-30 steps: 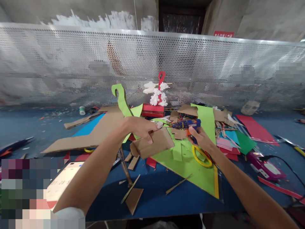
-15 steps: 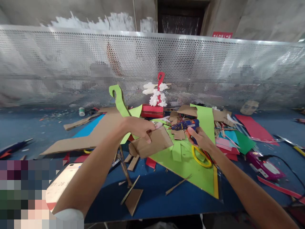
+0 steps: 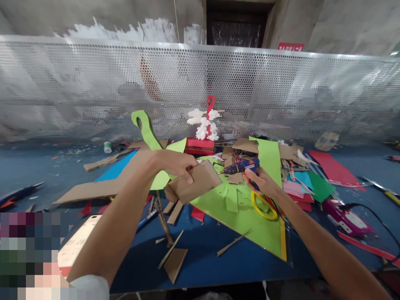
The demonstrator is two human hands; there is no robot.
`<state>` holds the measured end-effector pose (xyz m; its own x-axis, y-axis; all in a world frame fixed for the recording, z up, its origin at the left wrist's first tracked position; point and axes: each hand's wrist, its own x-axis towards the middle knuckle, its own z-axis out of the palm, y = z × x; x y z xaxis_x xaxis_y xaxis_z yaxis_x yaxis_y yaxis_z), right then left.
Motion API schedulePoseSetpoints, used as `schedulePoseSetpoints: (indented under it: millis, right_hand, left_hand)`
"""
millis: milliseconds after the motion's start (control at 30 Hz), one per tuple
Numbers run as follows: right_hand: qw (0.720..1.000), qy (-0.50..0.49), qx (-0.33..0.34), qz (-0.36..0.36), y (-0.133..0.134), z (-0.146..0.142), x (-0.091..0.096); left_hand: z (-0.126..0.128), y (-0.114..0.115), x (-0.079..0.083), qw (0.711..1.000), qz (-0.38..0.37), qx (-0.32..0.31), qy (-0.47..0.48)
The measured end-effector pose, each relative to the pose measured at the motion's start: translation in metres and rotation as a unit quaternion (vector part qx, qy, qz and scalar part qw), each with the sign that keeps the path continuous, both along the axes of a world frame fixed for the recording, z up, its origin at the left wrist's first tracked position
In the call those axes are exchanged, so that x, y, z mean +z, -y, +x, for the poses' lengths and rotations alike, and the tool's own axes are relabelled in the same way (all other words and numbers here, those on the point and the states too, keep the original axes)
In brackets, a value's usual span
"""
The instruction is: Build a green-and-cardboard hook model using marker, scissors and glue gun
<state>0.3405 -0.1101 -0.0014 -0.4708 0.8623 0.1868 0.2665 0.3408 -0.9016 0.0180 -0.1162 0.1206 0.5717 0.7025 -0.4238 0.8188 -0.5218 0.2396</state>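
My left hand (image 3: 179, 164) is closed on a small cardboard box (image 3: 198, 183), tilted above the table. A green paper strip with a hooked top (image 3: 146, 131) rises behind that hand; whether it is joined to the box I cannot tell. In my right hand (image 3: 261, 179) is a blue glue gun (image 3: 240, 166), its tip pointing left, close to the box's right edge. Below the glue gun lie green paper sheets (image 3: 246, 221) and a yellow scissor handle (image 3: 265, 212).
A red stand with a red hook and white flowers (image 3: 206, 125) stands at the back, before a perforated metal screen (image 3: 93, 83). Cardboard scraps (image 3: 176, 262), red paper (image 3: 337, 166) and a purple power box (image 3: 346, 218) with a black cord lie around. A lit phone (image 3: 76, 246) is at lower left.
My left hand has shifted slightly left with the cardboard box, and the green hooked strip has moved left too. The glue gun has barely moved, its tip now slightly lower.
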Motion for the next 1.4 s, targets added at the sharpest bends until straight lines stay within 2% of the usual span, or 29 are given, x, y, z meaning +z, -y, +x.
schedulePoseSetpoints:
  millis: [200, 300, 433, 500, 567, 633, 800, 900, 967, 1100, 1167, 1233, 1300, 1400]
  right_hand:
    - [1.0, -0.004, 0.021, -0.007, 0.005, 0.002, 0.005]
    - [0.999, -0.031, 0.032, -0.023, 0.005, 0.002, 0.003]
    - [0.997, -0.076, -0.006, -0.033, 0.002, -0.001, 0.002]
    - [0.998, -0.05, -0.018, -0.033, 0.0, 0.001, 0.002]
    - [0.999, -0.014, -0.001, -0.032, -0.001, 0.005, 0.0]
    - [0.999, -0.018, 0.026, -0.038, -0.003, 0.01, -0.003]
    - [0.985, -0.132, 0.062, -0.091, -0.007, 0.018, -0.006]
    - [0.98, -0.161, 0.042, -0.106, -0.01, 0.017, -0.004]
    - [0.983, -0.146, 0.013, -0.113, -0.013, 0.016, -0.004]
    - [0.991, -0.065, -0.059, -0.096, -0.025, 0.016, -0.011]
    - [0.995, 0.02, -0.083, -0.048, -0.031, 0.017, -0.016]
    - [0.984, 0.145, -0.096, 0.028, -0.035, 0.016, -0.018]
    - [0.946, 0.285, -0.115, 0.097, -0.036, 0.014, -0.017]
    - [0.869, 0.456, -0.148, 0.125, -0.034, 0.008, -0.013]
  left_hand:
    - [-0.004, -0.003, -0.002, 1.0, 0.007, -0.022, 0.015]
    - [-0.004, -0.003, -0.002, 1.0, 0.012, -0.013, 0.011]
    - [-0.002, -0.003, -0.002, 1.0, 0.017, 0.006, -0.003]
    - [-0.001, -0.001, -0.001, 1.0, 0.027, 0.007, -0.007]
    - [0.001, 0.001, 0.001, 0.999, 0.044, 0.017, -0.018]
    - [0.002, 0.005, 0.003, 0.997, 0.059, 0.031, -0.033]
    - [0.005, 0.011, 0.008, 0.988, 0.103, 0.069, -0.092]
    - [0.002, 0.01, 0.008, 0.975, 0.15, 0.093, -0.133]
    - [-0.002, 0.006, 0.007, 0.964, 0.189, 0.101, -0.157]
    - [-0.01, -0.005, 0.002, 0.948, 0.254, 0.109, -0.157]
    - [-0.013, -0.01, -0.001, 0.941, 0.28, 0.113, -0.152]
    - [-0.015, -0.015, -0.004, 0.931, 0.308, 0.122, -0.152]
    - [-0.015, -0.019, -0.007, 0.923, 0.334, 0.132, -0.141]
    - [-0.016, -0.022, -0.01, 0.913, 0.365, 0.133, -0.125]
